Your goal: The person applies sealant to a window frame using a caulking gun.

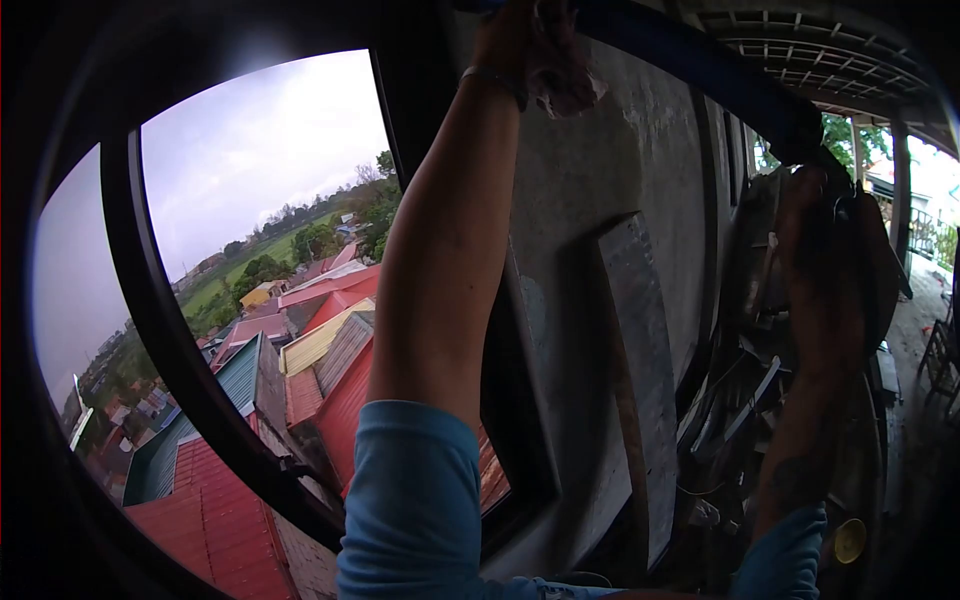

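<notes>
My left arm reaches up past the window, and my left hand point(505, 40) is at the top edge, mostly cut off. A crumpled pale cloth point(562, 65) hangs from it. Near that hand a long dark-blue tube-shaped tool point(690, 60) slopes down to the right. My right hand point(825, 225) is closed around the black end point(797, 133) of this tool; deep shadow hides its fingers in part. The tool's far end lies out of view at the top. At left stands the dark window frame point(125, 200).
A long flat board point(640, 370) leans against the grey wall point(570, 190). Cluttered dark items, including a pale strip point(752, 400), lie below my right arm. Red roofs point(215, 500) show far below through the window. A chair point(938, 360) stands at the far right.
</notes>
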Motion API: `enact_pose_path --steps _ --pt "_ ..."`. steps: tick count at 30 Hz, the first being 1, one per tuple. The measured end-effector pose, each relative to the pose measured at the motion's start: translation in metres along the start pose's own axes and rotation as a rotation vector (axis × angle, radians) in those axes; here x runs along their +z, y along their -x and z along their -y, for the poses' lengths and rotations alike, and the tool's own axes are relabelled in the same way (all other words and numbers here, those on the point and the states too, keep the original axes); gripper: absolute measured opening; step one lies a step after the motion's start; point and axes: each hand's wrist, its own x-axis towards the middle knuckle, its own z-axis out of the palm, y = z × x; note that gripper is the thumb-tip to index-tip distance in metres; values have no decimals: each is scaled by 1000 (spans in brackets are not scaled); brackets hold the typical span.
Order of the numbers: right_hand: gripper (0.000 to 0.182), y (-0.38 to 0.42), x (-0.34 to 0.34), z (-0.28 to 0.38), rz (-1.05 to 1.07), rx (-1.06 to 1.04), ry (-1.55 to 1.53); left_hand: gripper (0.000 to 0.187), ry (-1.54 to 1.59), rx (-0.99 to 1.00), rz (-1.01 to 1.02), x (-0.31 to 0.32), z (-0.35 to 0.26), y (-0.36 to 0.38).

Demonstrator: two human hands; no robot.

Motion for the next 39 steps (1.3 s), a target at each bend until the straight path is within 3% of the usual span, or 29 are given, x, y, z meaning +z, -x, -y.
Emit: enact_pose_path --steps 3,9,14,16,18,22,24,27,30,34,37,39 --pt "48 -9 2 1 100 28 213 23 -3 50 -29 2 -2 -3" --pt "47 -14 17 -7 90 26 289 21 21 67 -64 0 -7 -4" --pt "47 -15 37 -10 69 40 373 27 200 -70 357 -5 -13 -2" --pt "46 -19 39 -17 28 62 368 29 216 -87 418 -1 -16 0" --pt "46 -30 32 -28 428 76 400 31 231 -98 482 -1 -19 1" --pt "46 -24 50 -19 224 87 465 35 246 -169 514 -11 -21 -16" --pt "44 -23 38 -33 234 -124 335 35 297 -179 524 -4 -25 -10" --pt "43 -26 61 -22 249 31 459 36 268 -210 606 2 -27 1" --pt "42 -24 68 -21 173 47 446 37 267 -208 567 4 -25 -1" --pt "43 -29 58 -27 300 81 393 36 329 -219 575 0 -24 1" --pt "44 -28 52 -28 382 -18 281 35 297 -221 592 3 -25 5" --pt "45 -23 68 -17 43 -22 407 34 304 -211 590 1 -24 0"
